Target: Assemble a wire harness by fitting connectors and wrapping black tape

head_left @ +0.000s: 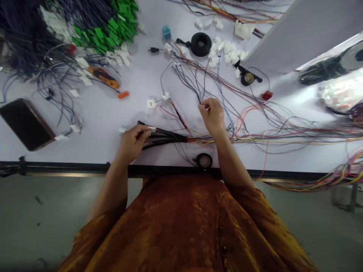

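Observation:
My left hand [132,143] is closed in a pinch on a small white connector [152,129] at the end of a taped branch of the wire harness [178,137]. The black-wrapped branches run right and join a bundle of coloured wires [255,138]. Farther right, my right hand [213,116] pinches several thin dark wires [193,87], whose bare ends fan out toward the upper left. Between the hands lie a white connector [151,103] and red and brown leads. A roll of black tape [204,161] sits near the table's front edge.
Green connectors [113,32] on dark wires are heaped at the upper left. An orange-handled tool [104,77] and a phone [27,124] lie on the left. Another tape roll [200,44] and loose white connectors [230,51] lie at the back, beside a pale panel [283,37].

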Demonstrator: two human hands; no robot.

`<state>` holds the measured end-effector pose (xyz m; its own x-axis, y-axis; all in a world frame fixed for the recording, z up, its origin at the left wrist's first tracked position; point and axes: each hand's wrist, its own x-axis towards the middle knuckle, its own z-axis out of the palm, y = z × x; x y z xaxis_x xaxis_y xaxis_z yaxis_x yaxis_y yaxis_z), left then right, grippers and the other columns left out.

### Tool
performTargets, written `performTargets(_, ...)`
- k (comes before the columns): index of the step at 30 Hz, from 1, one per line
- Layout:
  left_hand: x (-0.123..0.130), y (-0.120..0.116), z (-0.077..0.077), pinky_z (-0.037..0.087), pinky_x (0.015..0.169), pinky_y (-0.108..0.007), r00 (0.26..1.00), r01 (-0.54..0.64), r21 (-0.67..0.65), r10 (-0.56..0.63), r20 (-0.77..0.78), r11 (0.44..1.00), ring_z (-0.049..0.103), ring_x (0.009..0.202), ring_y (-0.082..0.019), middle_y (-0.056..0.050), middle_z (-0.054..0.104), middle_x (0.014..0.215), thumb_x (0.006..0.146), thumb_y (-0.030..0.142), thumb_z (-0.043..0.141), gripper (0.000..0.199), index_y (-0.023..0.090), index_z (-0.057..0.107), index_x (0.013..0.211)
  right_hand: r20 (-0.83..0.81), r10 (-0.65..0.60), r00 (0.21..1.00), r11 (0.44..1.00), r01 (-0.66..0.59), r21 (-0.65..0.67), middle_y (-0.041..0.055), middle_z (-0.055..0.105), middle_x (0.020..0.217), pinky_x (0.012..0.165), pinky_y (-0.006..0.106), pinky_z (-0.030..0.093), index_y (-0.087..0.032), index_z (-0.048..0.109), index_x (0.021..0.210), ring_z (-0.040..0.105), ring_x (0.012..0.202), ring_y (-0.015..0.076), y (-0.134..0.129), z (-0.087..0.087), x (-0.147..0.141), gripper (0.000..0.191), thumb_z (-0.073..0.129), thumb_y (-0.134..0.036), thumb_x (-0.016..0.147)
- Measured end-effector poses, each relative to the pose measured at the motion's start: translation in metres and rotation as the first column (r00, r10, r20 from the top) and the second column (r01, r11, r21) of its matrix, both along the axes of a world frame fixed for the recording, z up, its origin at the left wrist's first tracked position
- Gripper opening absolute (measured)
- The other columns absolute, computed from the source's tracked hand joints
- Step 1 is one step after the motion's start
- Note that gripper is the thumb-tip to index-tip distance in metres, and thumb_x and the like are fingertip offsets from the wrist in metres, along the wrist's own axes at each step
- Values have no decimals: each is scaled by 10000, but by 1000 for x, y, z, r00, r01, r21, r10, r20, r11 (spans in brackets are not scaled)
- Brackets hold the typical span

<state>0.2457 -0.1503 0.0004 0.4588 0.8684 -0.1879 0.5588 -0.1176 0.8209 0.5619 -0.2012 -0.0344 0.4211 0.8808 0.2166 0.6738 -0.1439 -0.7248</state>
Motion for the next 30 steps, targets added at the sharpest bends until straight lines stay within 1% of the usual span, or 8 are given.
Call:
performTargets(5, 37, -9, 18, 541, 929, -411, 982, 166, 402, -115, -146, 901, 637, 1016, -254, -110, 668, 1089, 945, 274, 585, 179, 175, 697, 1043, 182, -62, 981, 979, 95, -180, 104, 622, 945, 943, 449, 470, -190, 638, 910, 573, 935, 247, 18, -27, 35, 84, 560, -220, 916)
performTargets(9, 120, -25, 11, 452, 1084, -428, 846, 528, 405, -506, -168, 747, 570, 1208, -268, -138, 647, 1253, 965, 188, 564, 254, 150, 670, 1192, 260, -68, 963, 986, 104, -128, 153, 619, 1107, 1046, 514, 422, -174, 642, 1061, 549, 1134, 296, 43, -41, 49, 173, 517, -208, 947)
performTargets(11, 150, -29, -3, 456, 1050, -452, 791, 612, 374, -550, -269, 697, 557, 1207, -298, -166, 624, 1285, 965, 204, 578, 278, 134, 684, 1212, 281, -121, 952, 984, 153, -93, 169, 607, 1189, 1070, 545, 402, -170, 620, 1158, 518, 1211, 315, 53, -44, 75, 237, 523, -230, 950)
performTargets(17, 155, -30, -29, 446, 877, -430, 745, 666, 343, -564, -357, 663, 557, 1006, -266, -103, 653, 1052, 996, 300, 558, 256, 244, 772, 1127, 175, -500, 848, 854, 516, -62, 217, 572, 1305, 1098, 525, 373, -144, 562, 1262, 503, 1241, 304, 49, -32, 158, 360, 543, -229, 913)
performTargets(19, 149, -31, -29, 430, 868, -422, 754, 656, 350, -563, -338, 669, 547, 986, -256, -97, 654, 1037, 1000, 319, 556, 263, 256, 772, 1135, 158, -418, 895, 894, 436, -104, 162, 642, 1130, 1034, 472, 424, -168, 626, 1086, 569, 1097, 270, 42, -25, 143, 204, 527, -227, 918)
performTargets(21, 148, -32, -28, 424, 865, -426, 758, 652, 360, -564, -327, 668, 545, 982, -257, -98, 660, 1037, 1009, 340, 534, 281, 258, 774, 1130, 132, -203, 970, 956, 226, -185, 94, 645, 903, 937, 429, 462, -199, 621, 842, 590, 924, 239, 36, -20, 107, 133, 537, -260, 926)
performTargets(25, 149, -32, -26, 454, 898, -453, 765, 644, 325, -572, -296, 693, 579, 1003, -272, -112, 680, 1053, 994, 295, 562, 263, 212, 763, 1141, 168, -60, 984, 976, 94, -197, 82, 605, 889, 879, 410, 453, -216, 554, 753, 545, 876, 233, 29, -12, 36, 124, 645, -222, 838)
performTargets(30, 158, -9, -20, 530, 888, -341, 893, 393, 222, -428, 141, 892, 661, 962, -193, -97, 707, 1029, 926, 156, 606, 217, 130, 707, 1116, 62, -59, 996, 990, 67, -128, 24, 515, 798, 790, 346, 437, -241, 423, 713, 491, 781, 185, 14, -4, 13, 204, 546, -104, 800)
